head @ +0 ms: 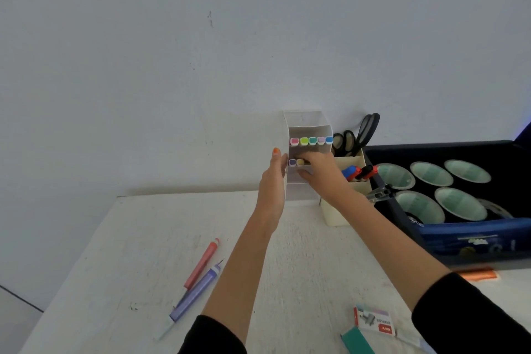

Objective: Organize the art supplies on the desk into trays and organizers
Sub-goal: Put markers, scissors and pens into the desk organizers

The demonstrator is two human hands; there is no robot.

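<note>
Two-handed: pressing left hand (272,178) flat on organizer (304,192) wall, fingers straight, stopping sliding; reaching right hand (321,173) into tier, markers (293,163) just beyond fingertips, grip hidden, cannot tell.

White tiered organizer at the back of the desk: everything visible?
The white organizer looks like plastic, upright, with stepped tiers open frontward. It stands on the desk against the wall, beside a cream holder. One tier holds five markers, caps outward; the tier below shows two more. The left hand rests flat on its left side; the right hand reaches into that lower tier, fingers hidden.
</note>
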